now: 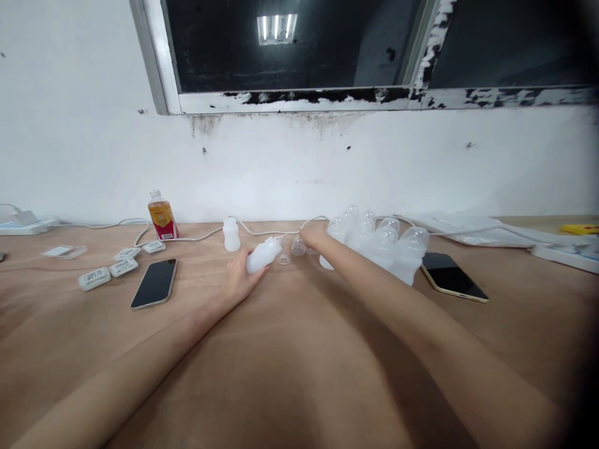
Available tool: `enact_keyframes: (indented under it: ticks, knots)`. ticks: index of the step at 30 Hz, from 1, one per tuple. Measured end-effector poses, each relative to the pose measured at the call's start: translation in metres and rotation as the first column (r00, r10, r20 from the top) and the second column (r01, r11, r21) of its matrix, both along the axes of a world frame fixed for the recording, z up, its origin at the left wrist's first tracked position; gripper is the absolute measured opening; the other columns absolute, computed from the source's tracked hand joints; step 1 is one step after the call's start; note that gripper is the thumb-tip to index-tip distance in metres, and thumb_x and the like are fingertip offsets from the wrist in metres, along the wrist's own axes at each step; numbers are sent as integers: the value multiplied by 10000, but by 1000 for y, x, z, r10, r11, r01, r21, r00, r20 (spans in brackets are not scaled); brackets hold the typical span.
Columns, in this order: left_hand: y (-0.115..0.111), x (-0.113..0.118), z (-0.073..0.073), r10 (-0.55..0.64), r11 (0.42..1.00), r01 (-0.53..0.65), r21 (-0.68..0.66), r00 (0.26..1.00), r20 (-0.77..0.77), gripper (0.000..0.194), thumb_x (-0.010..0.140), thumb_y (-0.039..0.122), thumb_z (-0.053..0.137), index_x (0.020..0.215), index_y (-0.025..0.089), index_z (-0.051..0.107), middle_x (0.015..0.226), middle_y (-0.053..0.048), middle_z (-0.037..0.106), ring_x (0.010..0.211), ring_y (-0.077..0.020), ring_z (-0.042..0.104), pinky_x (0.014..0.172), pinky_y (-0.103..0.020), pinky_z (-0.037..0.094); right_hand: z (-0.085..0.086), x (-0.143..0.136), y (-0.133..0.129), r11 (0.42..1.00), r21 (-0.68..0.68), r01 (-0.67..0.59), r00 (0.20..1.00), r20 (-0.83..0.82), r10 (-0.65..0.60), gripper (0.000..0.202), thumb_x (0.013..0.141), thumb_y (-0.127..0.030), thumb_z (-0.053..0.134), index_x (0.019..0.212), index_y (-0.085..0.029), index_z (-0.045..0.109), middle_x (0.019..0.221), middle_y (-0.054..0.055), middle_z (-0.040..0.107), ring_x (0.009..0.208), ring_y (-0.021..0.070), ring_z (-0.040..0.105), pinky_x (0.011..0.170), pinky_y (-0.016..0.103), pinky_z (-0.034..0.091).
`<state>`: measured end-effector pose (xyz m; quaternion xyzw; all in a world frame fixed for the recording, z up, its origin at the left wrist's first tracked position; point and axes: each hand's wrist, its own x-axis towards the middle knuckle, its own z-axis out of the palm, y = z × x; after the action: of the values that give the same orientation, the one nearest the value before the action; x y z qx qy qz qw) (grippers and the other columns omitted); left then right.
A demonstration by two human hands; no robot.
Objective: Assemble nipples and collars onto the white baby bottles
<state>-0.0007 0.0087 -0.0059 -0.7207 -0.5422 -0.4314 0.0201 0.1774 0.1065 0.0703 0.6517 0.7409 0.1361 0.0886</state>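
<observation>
My left hand (239, 274) is closed around a white translucent plastic bottle (264, 254), tilted with its neck to the upper right. My right hand (312, 234) reaches in among small clear dome-shaped caps (297, 246), and its fingers are hidden from me. One more clear cap (284, 257) lies just beside the held bottle's neck. Behind my left hand another white bottle (231, 234) stands upright without a cap. To the right, partly behind my right forearm, several white bottles with clear dome caps (387, 240) stand in a cluster.
A drink bottle (163, 218) stands at the back left. Near it lie a phone (155, 284) and several small white boxes (95, 278). Another phone (453, 277), plastic bags (472, 227) and a power strip (568, 255) lie right. A white cable (201, 238) runs along the wall.
</observation>
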Motion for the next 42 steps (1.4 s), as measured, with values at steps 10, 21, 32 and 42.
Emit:
enact_keyframes:
  ticks: [10, 21, 32, 42]
  knots:
    - [-3, 0, 5, 45, 994, -32, -103, 991, 125, 458, 682, 520, 448, 960, 156, 470, 867, -52, 561, 779, -183, 515, 624, -270, 383, 11, 2, -99, 876, 352, -331, 927, -50, 371, 265, 689, -89, 455, 945, -46, 508, 922, 163, 504, 846, 251, 495, 644, 307, 358]
    - [3, 0, 2, 17, 992, -7, -127, 997, 81, 467, 679, 511, 452, 961, 142, 500, 817, -53, 568, 728, -175, 520, 608, -262, 381, -71, 24, -106, 891, 49, -450, -127, -992, -9, 359, 710, -452, 461, 909, -153, 459, 825, 49, 523, 548, 76, 479, 388, 168, 297]
    - [-8, 6, 5, -215, 975, 213, -67, 977, -15, 493, 678, 440, 489, 1097, 198, 395, 1007, -26, 537, 872, -162, 513, 731, -266, 396, -69, 27, -101, 932, 84, -353, -433, -898, -83, 394, 654, -374, 560, 981, -185, 450, 996, 69, 444, 605, 64, 465, 367, 134, 309]
    - [-10, 5, 6, -191, 979, 188, -79, 981, -38, 469, 694, 444, 470, 1094, 210, 395, 1033, -16, 532, 890, -167, 515, 733, -261, 397, -68, 28, -100, 934, 166, -316, -462, -887, 1, 380, 670, -377, 537, 995, -208, 436, 966, 49, 443, 579, 56, 468, 366, 141, 293]
